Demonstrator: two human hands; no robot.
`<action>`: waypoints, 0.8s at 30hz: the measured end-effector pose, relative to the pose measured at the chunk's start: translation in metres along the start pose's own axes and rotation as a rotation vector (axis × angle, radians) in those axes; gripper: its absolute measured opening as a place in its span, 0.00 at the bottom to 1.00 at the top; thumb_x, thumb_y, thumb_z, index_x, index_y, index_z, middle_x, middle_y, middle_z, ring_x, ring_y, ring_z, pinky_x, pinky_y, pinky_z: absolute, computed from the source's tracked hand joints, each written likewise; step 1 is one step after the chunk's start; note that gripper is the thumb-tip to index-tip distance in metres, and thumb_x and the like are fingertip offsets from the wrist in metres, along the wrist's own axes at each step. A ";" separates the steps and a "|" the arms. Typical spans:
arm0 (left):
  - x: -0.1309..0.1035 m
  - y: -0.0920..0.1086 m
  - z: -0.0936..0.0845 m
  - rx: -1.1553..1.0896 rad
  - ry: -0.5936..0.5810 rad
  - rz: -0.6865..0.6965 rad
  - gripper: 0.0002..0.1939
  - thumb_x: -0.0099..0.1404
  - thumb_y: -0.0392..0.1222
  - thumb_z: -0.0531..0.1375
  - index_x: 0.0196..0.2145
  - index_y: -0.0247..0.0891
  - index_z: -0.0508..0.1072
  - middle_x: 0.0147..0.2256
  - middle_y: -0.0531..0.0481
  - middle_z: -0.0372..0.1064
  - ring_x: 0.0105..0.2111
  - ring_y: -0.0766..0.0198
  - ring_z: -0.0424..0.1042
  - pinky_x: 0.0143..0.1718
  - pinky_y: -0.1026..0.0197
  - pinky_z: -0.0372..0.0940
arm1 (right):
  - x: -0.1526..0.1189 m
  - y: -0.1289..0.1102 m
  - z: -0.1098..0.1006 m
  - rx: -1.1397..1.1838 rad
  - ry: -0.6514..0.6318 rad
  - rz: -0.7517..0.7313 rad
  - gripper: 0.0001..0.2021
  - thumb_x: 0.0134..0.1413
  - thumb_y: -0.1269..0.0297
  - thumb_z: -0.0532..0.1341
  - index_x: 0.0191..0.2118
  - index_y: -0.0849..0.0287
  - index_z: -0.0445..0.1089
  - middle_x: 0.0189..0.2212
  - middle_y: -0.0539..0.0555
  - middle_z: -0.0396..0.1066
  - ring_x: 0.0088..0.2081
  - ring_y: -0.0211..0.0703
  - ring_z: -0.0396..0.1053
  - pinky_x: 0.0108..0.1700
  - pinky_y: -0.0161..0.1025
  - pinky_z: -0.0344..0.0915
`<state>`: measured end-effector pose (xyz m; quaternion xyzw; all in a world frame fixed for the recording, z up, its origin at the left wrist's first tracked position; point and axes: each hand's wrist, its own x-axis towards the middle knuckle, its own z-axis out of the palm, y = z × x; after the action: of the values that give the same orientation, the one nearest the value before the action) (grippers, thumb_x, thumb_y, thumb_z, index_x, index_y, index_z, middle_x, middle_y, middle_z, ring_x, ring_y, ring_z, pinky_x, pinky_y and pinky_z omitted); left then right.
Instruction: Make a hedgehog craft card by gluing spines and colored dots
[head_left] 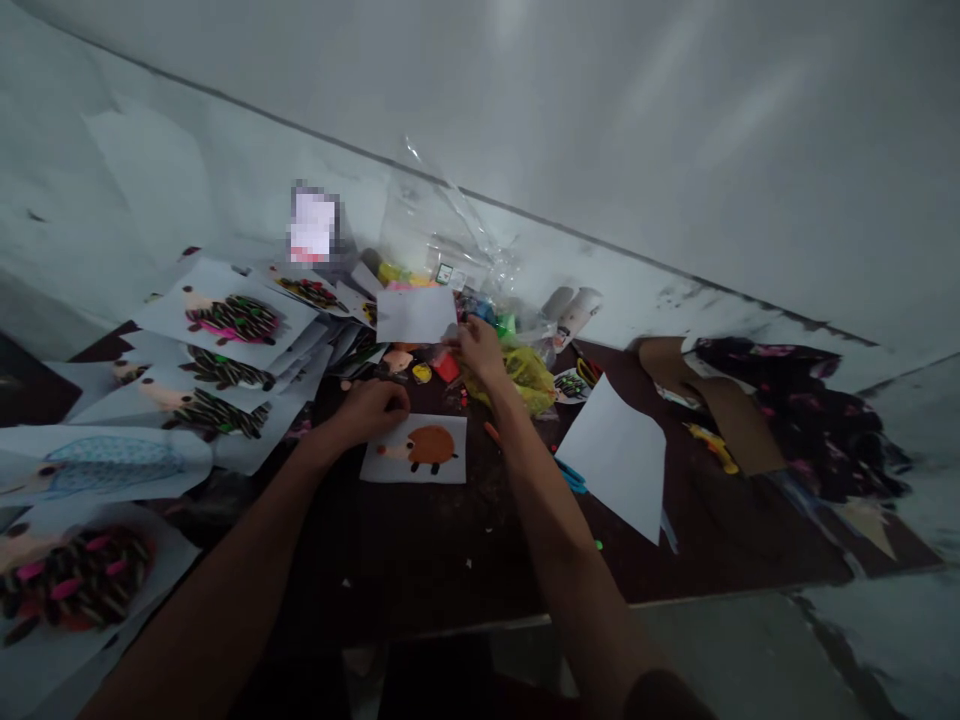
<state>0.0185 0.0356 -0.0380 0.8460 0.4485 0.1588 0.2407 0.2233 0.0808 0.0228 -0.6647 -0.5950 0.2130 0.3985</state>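
My right hand (pixel 478 348) reaches to the back of the table and pinches the right edge of a white paper card (pixel 416 315), raised at a tilt. My left hand (pixel 377 405) is curled at the upper left of a smaller card (pixel 412 465) with an orange-brown hedgehog on it, which lies flat on the table. Its fingertips bend inward, and whatever they may hold is hidden. Under and beside my right wrist are a crumpled yellow plastic bag (pixel 529 380), a red piece (pixel 447 367) and a small yellow round piece (pixel 421 373).
Finished-looking hedgehog pictures (pixel 232 320) pile up at the left. To the right lie a large white sheet (pixel 619 460), blue-handled scissors (pixel 571 476), brown cardboard (pixel 731 420) and dark patterned cloth (pixel 825 430). A clear plastic bag (pixel 450 235) leans on the wall behind.
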 end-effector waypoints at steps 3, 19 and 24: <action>0.000 -0.001 0.001 -0.012 0.006 0.006 0.10 0.58 0.38 0.58 0.31 0.40 0.81 0.33 0.47 0.80 0.34 0.56 0.76 0.37 0.59 0.63 | -0.010 0.010 -0.027 -0.438 0.083 -0.068 0.16 0.64 0.74 0.52 0.50 0.62 0.75 0.48 0.63 0.77 0.51 0.51 0.74 0.55 0.45 0.67; -0.002 0.004 -0.002 -0.017 -0.002 -0.005 0.09 0.58 0.35 0.59 0.31 0.41 0.81 0.34 0.47 0.80 0.36 0.54 0.76 0.39 0.58 0.62 | -0.020 0.021 -0.050 -0.890 -0.216 -0.041 0.16 0.64 0.74 0.55 0.48 0.62 0.80 0.48 0.65 0.80 0.49 0.49 0.77 0.50 0.38 0.66; -0.003 0.008 -0.004 0.002 -0.012 -0.013 0.10 0.60 0.35 0.58 0.32 0.39 0.81 0.36 0.47 0.81 0.39 0.54 0.77 0.39 0.58 0.62 | -0.014 0.017 -0.046 -0.990 -0.261 0.057 0.14 0.63 0.67 0.61 0.49 0.69 0.78 0.47 0.73 0.78 0.49 0.55 0.78 0.49 0.41 0.68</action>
<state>0.0205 0.0307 -0.0305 0.8441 0.4528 0.1516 0.2438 0.2659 0.0555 0.0335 -0.7576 -0.6510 -0.0025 -0.0477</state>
